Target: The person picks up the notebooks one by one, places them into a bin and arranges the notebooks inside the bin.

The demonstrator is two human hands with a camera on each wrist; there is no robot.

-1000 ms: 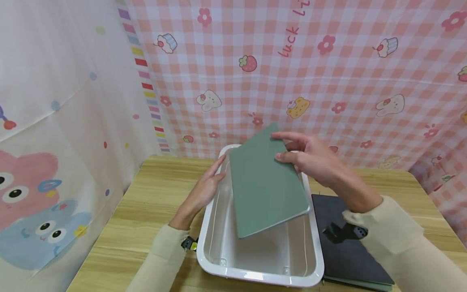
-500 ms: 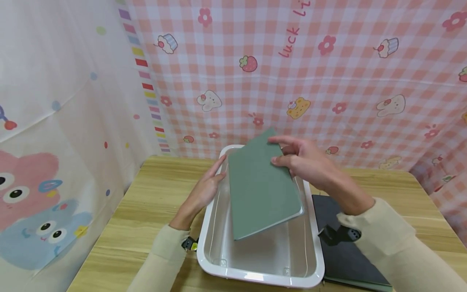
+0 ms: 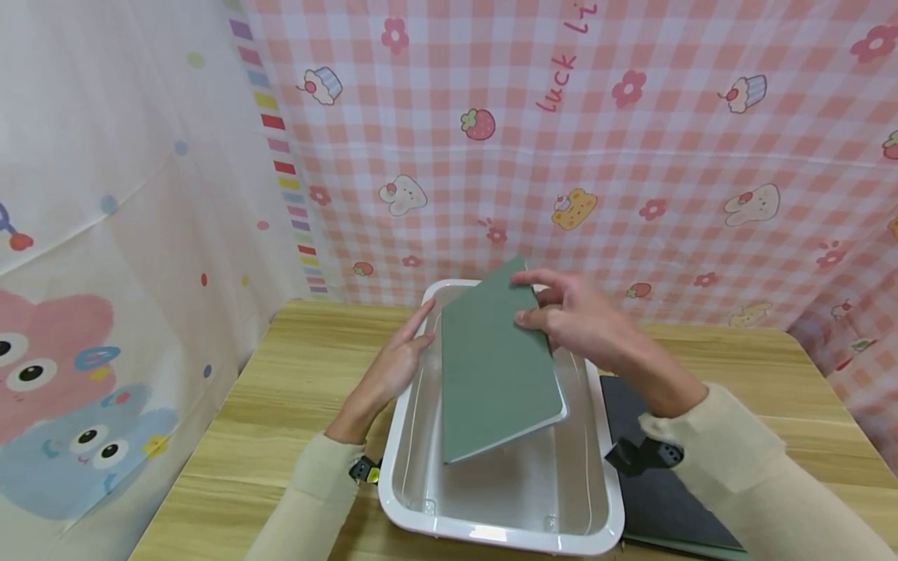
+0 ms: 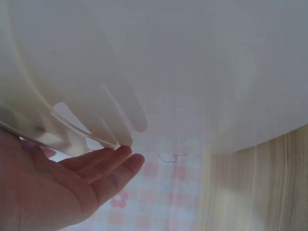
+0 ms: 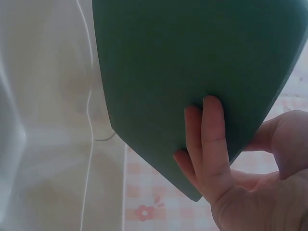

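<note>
A green notebook (image 3: 491, 366) with pale page edges hangs tilted over a deep white plastic tub (image 3: 491, 534). My right hand (image 3: 585, 319) pinches its upper right edge, thumb and index finger on the face toward me. In the right wrist view, other fingers (image 5: 211, 139) lie flat on the notebook's far face (image 5: 183, 57). At the tub's left rim, my left hand (image 3: 396, 362) grips with the thumb over the inside. In the left wrist view, its fingers (image 4: 115, 178) extend along the outer wall of the tub (image 4: 183, 62).
On the wooden table (image 3: 302, 374), right of the tub, lies a black notebook (image 3: 673, 499) on top of a green one, partly hidden by the right forearm. A pink checked cloth (image 3: 491, 179) hangs behind, and a white cartoon-printed cloth (image 3: 140, 234) at the left.
My right hand has brought the green notebook left and slightly down over the tub, turning it a little. The left hand has stayed on the rim.
</note>
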